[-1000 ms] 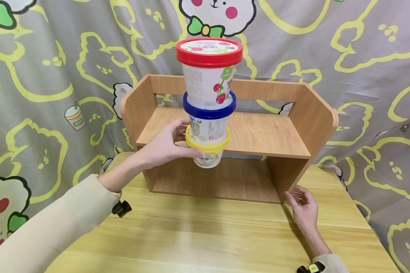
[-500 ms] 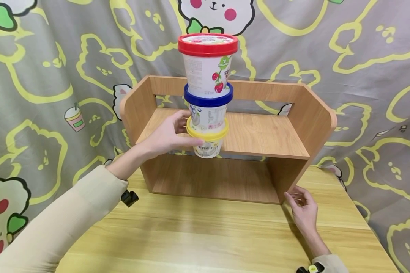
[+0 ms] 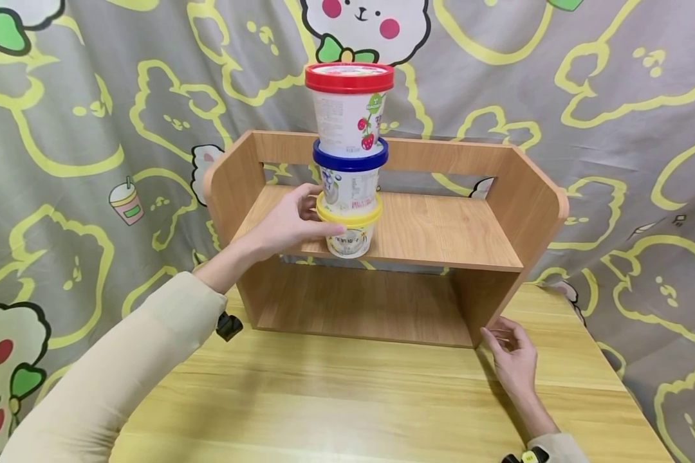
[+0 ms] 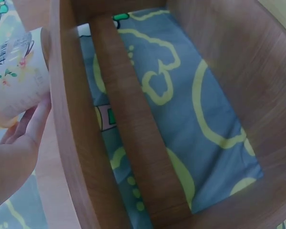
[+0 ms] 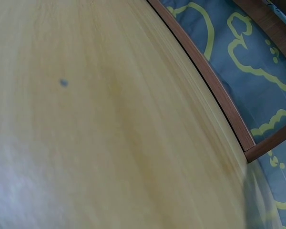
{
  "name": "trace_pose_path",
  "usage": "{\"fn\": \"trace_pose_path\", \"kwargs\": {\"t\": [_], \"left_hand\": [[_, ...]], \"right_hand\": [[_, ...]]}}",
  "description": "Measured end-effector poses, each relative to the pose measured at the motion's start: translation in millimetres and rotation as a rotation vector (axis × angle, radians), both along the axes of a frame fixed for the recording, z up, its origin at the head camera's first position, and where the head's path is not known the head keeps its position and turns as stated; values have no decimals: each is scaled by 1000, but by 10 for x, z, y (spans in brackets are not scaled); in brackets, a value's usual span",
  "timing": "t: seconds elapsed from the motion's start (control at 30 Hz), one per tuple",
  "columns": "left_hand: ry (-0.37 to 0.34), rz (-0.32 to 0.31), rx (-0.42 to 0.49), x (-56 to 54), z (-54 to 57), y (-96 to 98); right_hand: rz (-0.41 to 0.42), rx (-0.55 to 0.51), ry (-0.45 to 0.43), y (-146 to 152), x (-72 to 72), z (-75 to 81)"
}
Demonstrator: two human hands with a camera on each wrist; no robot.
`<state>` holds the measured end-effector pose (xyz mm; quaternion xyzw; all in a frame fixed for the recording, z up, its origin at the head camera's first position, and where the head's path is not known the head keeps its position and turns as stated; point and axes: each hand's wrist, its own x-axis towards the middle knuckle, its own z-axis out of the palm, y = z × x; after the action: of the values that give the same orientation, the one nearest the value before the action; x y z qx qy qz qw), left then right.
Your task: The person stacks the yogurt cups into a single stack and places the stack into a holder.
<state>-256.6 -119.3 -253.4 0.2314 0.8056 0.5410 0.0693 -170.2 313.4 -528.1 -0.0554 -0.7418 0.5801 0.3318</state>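
A stack of three lidded paper tubs stands upright in the head view. A red-lidded tub (image 3: 347, 116) is on top, a blue-lidded tub (image 3: 350, 183) in the middle and a small yellow-lidded tub (image 3: 350, 239) at the bottom. My left hand (image 3: 286, 222) grips the bottom tub from the left, thumb across its front. Its base overlaps the front edge of the upper board of a wooden shelf (image 3: 452, 235). In the left wrist view the white tub (image 4: 19, 71) shows beside the side panel. My right hand (image 3: 515, 360) holds the front edge of the shelf's right side panel, low down.
The two-level shelf stands on a pale wooden table (image 3: 347, 399), with a tall panel at each end. A patterned grey curtain (image 3: 110, 128) hangs right behind it. The lower board (image 3: 359, 308) lies beneath the stack.
My left hand has raised the stack and carried it away from me toward the shelf, so the bottom tub has gone from below the upper board's edge to level with it. The right hand stays put.
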Motion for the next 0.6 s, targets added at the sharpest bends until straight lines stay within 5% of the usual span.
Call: {"fn": "trace_pose_path", "kwargs": {"t": [0.27,0.6], "left_hand": [[-4,34,19,-93,-19,15],[0,47,32,-177,-59,31]], "right_hand": [[33,2,26,-136,134,237],[20,8,15,-150,138,253]]}}
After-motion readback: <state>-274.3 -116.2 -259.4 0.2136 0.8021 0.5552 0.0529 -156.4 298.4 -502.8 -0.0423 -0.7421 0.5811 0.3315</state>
